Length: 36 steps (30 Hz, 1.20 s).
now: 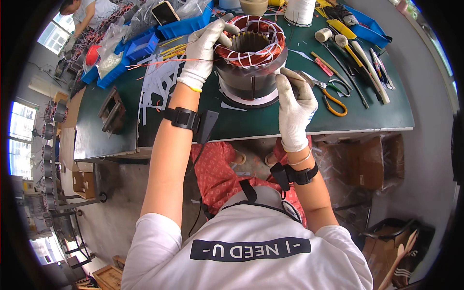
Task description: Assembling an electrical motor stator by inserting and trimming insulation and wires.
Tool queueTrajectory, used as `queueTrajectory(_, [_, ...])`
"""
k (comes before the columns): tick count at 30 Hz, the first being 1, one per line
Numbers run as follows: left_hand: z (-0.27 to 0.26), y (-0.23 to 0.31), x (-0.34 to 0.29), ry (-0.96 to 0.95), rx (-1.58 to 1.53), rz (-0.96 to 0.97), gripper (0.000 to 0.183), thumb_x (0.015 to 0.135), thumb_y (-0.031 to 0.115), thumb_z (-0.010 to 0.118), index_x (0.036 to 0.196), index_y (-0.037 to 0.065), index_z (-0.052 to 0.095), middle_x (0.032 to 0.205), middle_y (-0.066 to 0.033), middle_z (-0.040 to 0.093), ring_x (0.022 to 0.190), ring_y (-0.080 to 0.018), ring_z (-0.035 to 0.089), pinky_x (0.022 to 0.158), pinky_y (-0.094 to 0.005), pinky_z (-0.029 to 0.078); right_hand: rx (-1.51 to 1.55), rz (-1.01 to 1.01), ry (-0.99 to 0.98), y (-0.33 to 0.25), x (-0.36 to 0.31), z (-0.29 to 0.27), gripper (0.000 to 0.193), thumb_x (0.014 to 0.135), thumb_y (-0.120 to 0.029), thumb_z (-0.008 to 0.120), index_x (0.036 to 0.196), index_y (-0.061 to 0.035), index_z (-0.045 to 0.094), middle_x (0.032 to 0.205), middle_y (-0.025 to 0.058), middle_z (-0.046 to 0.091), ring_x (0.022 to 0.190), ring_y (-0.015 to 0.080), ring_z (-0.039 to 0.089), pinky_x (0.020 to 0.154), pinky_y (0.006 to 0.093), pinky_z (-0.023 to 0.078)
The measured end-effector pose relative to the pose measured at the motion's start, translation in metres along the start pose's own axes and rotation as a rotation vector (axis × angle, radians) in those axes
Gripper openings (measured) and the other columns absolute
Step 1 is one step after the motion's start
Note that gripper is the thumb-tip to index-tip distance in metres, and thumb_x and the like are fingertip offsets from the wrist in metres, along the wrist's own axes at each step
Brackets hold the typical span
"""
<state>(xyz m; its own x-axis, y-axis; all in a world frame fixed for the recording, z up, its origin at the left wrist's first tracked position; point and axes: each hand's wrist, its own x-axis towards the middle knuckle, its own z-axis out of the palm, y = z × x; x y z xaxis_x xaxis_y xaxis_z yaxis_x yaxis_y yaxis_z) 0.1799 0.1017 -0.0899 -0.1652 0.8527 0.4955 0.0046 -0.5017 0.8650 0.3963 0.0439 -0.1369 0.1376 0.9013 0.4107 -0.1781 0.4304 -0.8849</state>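
A motor stator [251, 82], a grey metal cylinder, stands upright on the green bench in front of me. Its copper winding [273, 43] rings the top, laced with white cord, and dark slots line the bore. My left hand [203, 48], in a white knit glove, is closed at the winding's left edge with the fingers curled over it. Red lead wires [166, 63] stretch leftward from beside that hand. Also gloved, my right hand [297, 99] is at the stator's right side, fingers bent together; whatever they pinch is too small to make out.
Scissors with orange and green handles [333, 99], a mallet [343, 41] and rods lie on the right. White paper strips [159, 87] and a metal block [112, 111] are on the left. Blue bins [142, 46] and a phone [165, 13] stand behind; another person [92, 14] works far left.
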Motion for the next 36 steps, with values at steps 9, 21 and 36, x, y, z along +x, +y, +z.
queueTrajectory(9, [0.002, -0.001, -0.011, 0.004, 0.060, 0.070, 0.051, 0.103, 0.036, 0.055, 0.070, -0.001, 0.067, 0.105, -0.0146, 0.073, 0.119, -0.0248, 0.060, 0.108, -0.0381, 0.040, -0.048, -0.035, -0.004, 0.002, -0.001, 0.002, 0.017, 0.091, -0.006, 0.074, 0.107, 0.0014, 0.073, 0.093, 0.0052, 0.069, 0.085, 0.0108, 0.060, 0.078, 0.0255, 0.049])
queueTrajectory(21, [0.012, 0.005, -0.029, 0.027, 0.151, 0.191, 0.043, 0.104, 0.030, 0.055, 0.081, -0.001, 0.075, 0.097, -0.0066, 0.075, 0.116, -0.0183, 0.059, 0.111, -0.0366, 0.036, -0.378, -0.399, -0.011, 0.001, 0.019, 0.006, 0.014, 0.087, -0.003, 0.074, 0.101, -0.0029, 0.075, 0.080, 0.0118, 0.070, 0.071, 0.0253, 0.067, 0.070, 0.0340, 0.052])
queueTrajectory(36, [0.008, 0.012, -0.029, -0.040, 0.261, 0.178, 0.048, 0.107, 0.026, 0.045, 0.074, 0.001, 0.068, 0.098, -0.0096, 0.069, 0.135, -0.0320, 0.047, 0.117, -0.0470, 0.027, -0.185, -0.618, -0.138, -0.081, 0.049, -0.068, 0.025, 0.089, 0.004, 0.060, 0.113, 0.0054, 0.068, 0.100, 0.0163, 0.072, 0.082, 0.0200, 0.069, 0.076, 0.0316, 0.056])
